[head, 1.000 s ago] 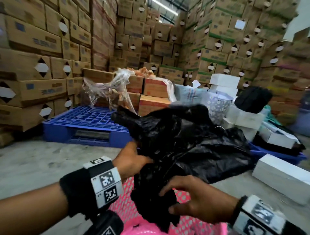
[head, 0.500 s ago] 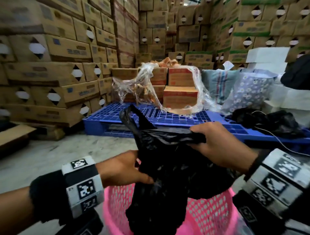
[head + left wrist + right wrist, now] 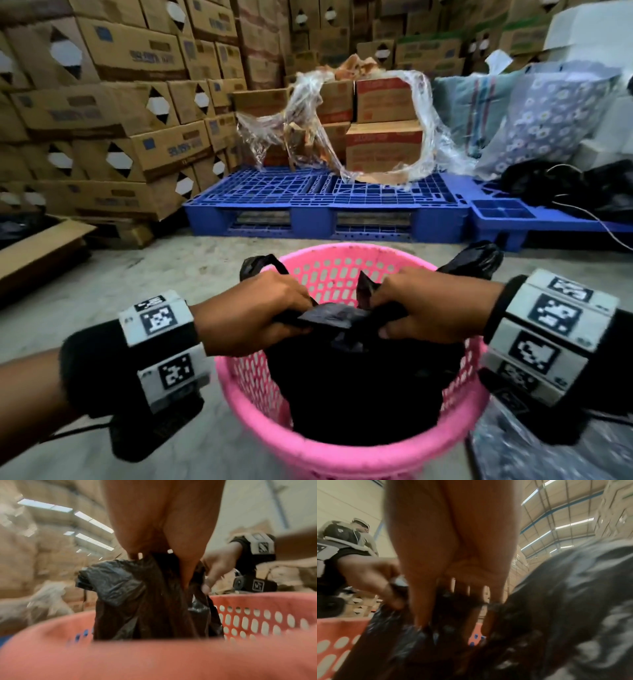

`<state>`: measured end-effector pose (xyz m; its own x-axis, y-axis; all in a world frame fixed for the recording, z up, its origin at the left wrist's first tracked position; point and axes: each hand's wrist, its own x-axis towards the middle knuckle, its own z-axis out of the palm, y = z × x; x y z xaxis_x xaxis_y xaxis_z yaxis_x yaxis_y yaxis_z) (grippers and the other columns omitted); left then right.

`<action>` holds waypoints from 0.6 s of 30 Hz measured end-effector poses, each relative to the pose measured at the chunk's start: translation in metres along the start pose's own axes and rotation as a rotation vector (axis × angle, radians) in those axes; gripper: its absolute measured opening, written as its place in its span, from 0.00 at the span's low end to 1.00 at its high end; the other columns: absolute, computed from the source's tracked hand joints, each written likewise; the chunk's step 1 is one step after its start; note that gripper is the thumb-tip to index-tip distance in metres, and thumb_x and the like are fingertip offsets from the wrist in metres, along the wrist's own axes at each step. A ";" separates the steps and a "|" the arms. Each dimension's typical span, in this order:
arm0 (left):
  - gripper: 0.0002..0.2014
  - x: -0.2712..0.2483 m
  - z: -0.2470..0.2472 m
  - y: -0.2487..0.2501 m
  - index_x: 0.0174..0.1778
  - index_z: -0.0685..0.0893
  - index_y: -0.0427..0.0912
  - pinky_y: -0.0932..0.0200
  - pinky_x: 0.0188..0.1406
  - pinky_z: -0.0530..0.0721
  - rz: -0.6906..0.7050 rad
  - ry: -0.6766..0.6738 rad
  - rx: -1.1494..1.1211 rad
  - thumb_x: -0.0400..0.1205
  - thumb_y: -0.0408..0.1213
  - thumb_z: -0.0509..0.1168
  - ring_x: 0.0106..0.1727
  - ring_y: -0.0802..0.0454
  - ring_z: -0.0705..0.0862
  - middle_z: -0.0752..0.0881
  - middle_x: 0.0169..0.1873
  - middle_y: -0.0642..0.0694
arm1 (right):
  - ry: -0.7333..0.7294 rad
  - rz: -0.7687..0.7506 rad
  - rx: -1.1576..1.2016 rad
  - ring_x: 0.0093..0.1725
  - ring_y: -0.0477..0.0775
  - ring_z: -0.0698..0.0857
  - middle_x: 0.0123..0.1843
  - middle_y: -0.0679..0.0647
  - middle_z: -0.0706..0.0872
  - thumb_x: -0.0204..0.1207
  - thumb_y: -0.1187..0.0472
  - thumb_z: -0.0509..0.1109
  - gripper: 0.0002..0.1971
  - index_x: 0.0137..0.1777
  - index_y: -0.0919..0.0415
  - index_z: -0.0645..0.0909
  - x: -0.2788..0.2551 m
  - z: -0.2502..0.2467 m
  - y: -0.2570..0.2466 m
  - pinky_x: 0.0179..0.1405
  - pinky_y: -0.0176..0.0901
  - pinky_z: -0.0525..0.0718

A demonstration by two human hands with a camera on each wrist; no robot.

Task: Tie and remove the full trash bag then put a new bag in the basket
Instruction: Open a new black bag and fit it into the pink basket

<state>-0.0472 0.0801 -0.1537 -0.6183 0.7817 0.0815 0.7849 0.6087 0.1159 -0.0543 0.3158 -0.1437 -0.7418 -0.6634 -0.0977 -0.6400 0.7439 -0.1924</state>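
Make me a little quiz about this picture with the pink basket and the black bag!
1. True or false: the black plastic bag hangs inside the pink perforated plastic basket.
2. What do the left hand and right hand grip?
3. Behind the basket lies a: A) blue plastic pallet B) red ladder C) green cart.

Key: 1 true; 2 the bag's top; 3 A.

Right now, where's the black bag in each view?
Head: bag at lower centre, inside the pink basket, both hands gripping its top.
Left wrist: centre, hanging below the fingers.
Right wrist: lower centre and right, blurred.
Shared landmark: the basket.
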 end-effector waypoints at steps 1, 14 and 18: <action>0.09 -0.005 0.002 -0.003 0.43 0.85 0.44 0.59 0.45 0.79 -0.001 -0.016 -0.050 0.81 0.42 0.61 0.45 0.52 0.83 0.88 0.41 0.47 | -0.039 0.016 -0.031 0.49 0.58 0.82 0.49 0.58 0.87 0.74 0.59 0.69 0.06 0.49 0.58 0.83 -0.003 0.000 0.003 0.42 0.39 0.71; 0.08 -0.057 0.001 -0.008 0.49 0.83 0.49 0.77 0.35 0.78 0.109 0.309 -0.262 0.79 0.47 0.62 0.36 0.73 0.82 0.89 0.38 0.55 | -0.022 0.010 -0.018 0.38 0.46 0.82 0.38 0.49 0.85 0.78 0.53 0.65 0.11 0.35 0.46 0.72 -0.036 0.004 -0.008 0.42 0.42 0.81; 0.11 -0.076 -0.003 0.001 0.49 0.86 0.46 0.67 0.37 0.83 0.113 0.284 -0.250 0.80 0.47 0.62 0.38 0.61 0.87 0.92 0.38 0.51 | -0.029 -0.026 -0.013 0.35 0.44 0.81 0.35 0.47 0.84 0.71 0.28 0.51 0.26 0.31 0.49 0.73 -0.058 0.003 -0.007 0.38 0.38 0.79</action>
<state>0.0004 0.0204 -0.1567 -0.5432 0.7517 0.3740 0.8359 0.4423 0.3251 -0.0061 0.3493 -0.1396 -0.7192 -0.6842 -0.1210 -0.6615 0.7275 -0.1821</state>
